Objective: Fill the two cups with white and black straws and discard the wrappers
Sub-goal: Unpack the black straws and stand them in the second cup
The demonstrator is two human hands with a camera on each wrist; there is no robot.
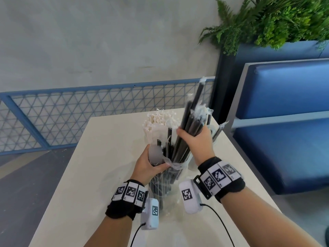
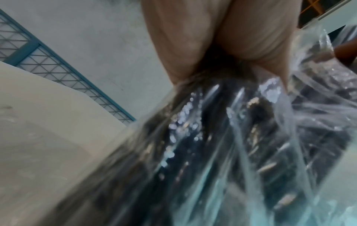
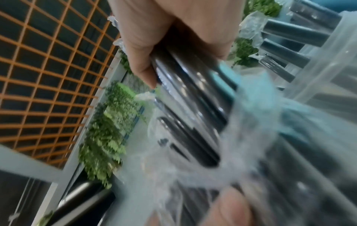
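Both hands work above the cream table (image 1: pixel 92 166). Raised, the right hand (image 1: pixel 195 139) wraps its fingers round a bundle of black plastic straws (image 1: pixel 188 122), half out of a clear plastic wrapper bag (image 1: pixel 167 177); the left hand (image 1: pixel 147 165), lower, clutches the bag's bunched neck. White paper-wrapped straws (image 1: pixel 156 122) stand just behind.

The right hand (image 3: pixel 173 30) curls around a bundle of black straws (image 3: pixel 193 97), each in a clear plastic wrapper (image 3: pixel 257 119) that bunches, blurred, below the grip. At upper right more black straws stand in a clear cup (image 3: pixel 324 64). An orange grid panel (image 3: pixel 48 76) and green fern foliage (image 3: pixel 108 130) fill the left.
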